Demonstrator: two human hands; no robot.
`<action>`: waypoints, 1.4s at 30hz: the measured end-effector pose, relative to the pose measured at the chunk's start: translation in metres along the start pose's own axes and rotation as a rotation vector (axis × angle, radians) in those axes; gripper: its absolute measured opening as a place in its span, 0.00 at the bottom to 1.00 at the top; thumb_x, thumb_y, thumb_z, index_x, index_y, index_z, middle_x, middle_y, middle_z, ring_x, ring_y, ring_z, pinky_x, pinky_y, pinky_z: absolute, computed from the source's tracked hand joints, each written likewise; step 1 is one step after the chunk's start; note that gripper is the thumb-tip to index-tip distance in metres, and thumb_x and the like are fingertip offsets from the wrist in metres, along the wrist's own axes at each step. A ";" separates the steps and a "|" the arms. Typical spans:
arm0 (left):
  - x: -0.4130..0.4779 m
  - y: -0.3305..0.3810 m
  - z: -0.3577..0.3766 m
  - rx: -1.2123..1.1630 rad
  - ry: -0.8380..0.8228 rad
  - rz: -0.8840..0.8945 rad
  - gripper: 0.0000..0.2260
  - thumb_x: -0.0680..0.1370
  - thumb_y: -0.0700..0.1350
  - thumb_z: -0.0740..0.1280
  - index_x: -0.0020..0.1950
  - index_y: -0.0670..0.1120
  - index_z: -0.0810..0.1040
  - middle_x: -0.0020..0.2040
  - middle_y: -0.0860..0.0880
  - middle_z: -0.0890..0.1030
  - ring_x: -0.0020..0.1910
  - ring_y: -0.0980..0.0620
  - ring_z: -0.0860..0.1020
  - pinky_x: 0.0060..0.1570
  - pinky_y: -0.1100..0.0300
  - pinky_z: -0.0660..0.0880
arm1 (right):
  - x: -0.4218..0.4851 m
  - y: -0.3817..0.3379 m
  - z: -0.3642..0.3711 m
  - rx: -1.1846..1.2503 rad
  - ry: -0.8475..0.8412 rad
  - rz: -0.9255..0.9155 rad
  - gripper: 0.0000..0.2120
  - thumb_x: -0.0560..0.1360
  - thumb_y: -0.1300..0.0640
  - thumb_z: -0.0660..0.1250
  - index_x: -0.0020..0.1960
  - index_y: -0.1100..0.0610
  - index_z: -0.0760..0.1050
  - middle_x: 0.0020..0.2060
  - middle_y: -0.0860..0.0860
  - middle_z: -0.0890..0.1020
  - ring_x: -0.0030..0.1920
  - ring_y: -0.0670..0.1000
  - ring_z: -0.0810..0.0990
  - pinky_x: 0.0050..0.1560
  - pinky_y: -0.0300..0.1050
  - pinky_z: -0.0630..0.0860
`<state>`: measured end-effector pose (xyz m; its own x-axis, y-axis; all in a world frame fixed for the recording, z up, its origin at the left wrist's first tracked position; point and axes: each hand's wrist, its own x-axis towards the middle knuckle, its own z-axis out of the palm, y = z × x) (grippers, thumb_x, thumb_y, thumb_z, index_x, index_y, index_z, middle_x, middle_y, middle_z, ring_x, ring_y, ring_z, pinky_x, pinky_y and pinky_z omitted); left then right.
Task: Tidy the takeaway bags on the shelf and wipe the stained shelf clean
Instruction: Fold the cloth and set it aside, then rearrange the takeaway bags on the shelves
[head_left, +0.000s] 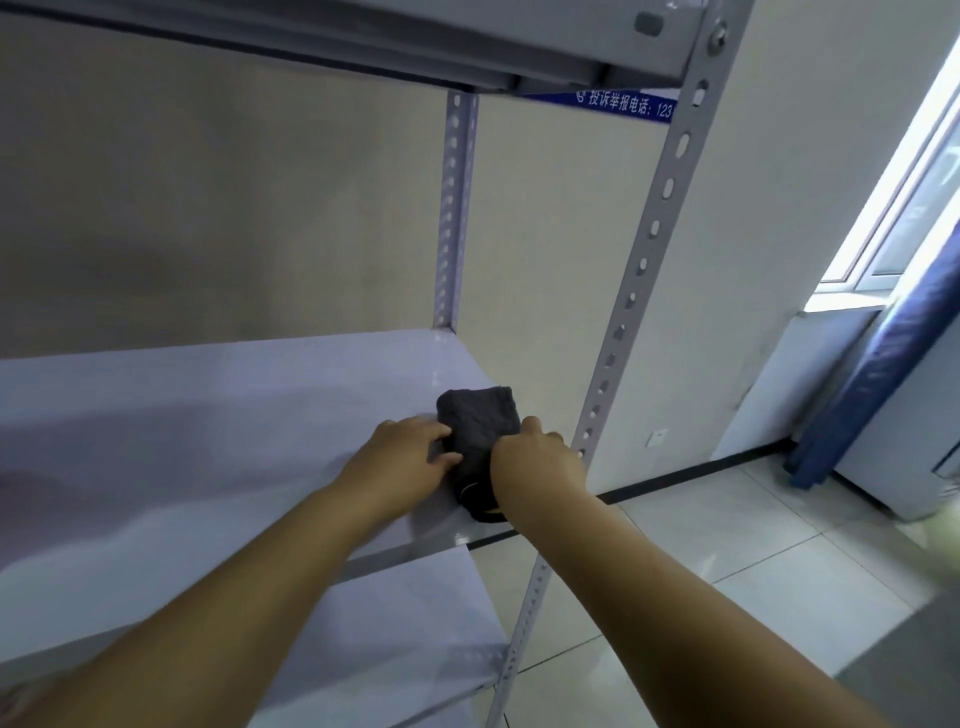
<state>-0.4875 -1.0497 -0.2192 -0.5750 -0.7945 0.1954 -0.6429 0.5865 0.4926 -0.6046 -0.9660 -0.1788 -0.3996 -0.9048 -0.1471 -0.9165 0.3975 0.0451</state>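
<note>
A dark grey folded cloth (480, 421) lies on the white metal shelf (234, 415) near its right front corner. My left hand (410, 457) rests on the cloth's left side, fingers touching it. On the cloth's right side my right hand (540, 462) grips its near part, and a dark fold hangs over the shelf's front edge below that hand. No takeaway bags are in view. A faint darker smear shows on the shelf at the left.
A perforated grey upright (623, 338) stands just right of my right hand, with another upright (454, 218) at the back corner. One shelf sits above and one below. A tiled floor, blue curtain (883, 364) and window lie to the right.
</note>
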 end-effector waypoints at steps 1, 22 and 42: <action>-0.001 0.000 0.001 -0.003 0.008 -0.005 0.16 0.77 0.51 0.64 0.63 0.48 0.75 0.61 0.48 0.77 0.58 0.47 0.74 0.58 0.55 0.71 | 0.001 -0.001 -0.001 -0.011 -0.003 0.005 0.18 0.74 0.59 0.66 0.62 0.62 0.70 0.56 0.58 0.66 0.54 0.59 0.69 0.44 0.50 0.67; -0.107 0.012 -0.117 -0.009 0.137 0.036 0.09 0.74 0.56 0.66 0.53 0.57 0.77 0.46 0.60 0.78 0.43 0.61 0.76 0.42 0.64 0.73 | -0.074 -0.006 -0.068 0.206 0.437 -0.403 0.12 0.77 0.46 0.60 0.54 0.51 0.76 0.47 0.49 0.80 0.46 0.53 0.77 0.47 0.49 0.76; -0.262 0.095 -0.285 0.239 0.559 -0.008 0.05 0.73 0.54 0.68 0.43 0.54 0.80 0.39 0.57 0.81 0.38 0.59 0.79 0.44 0.57 0.77 | -0.207 -0.023 -0.191 0.201 0.781 -0.682 0.12 0.76 0.43 0.60 0.51 0.48 0.77 0.45 0.47 0.82 0.42 0.50 0.79 0.46 0.50 0.79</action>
<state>-0.2538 -0.8310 0.0176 -0.2581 -0.7236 0.6402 -0.7793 0.5476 0.3047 -0.5037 -0.8172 0.0392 0.2330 -0.7648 0.6007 -0.9602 -0.2788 0.0176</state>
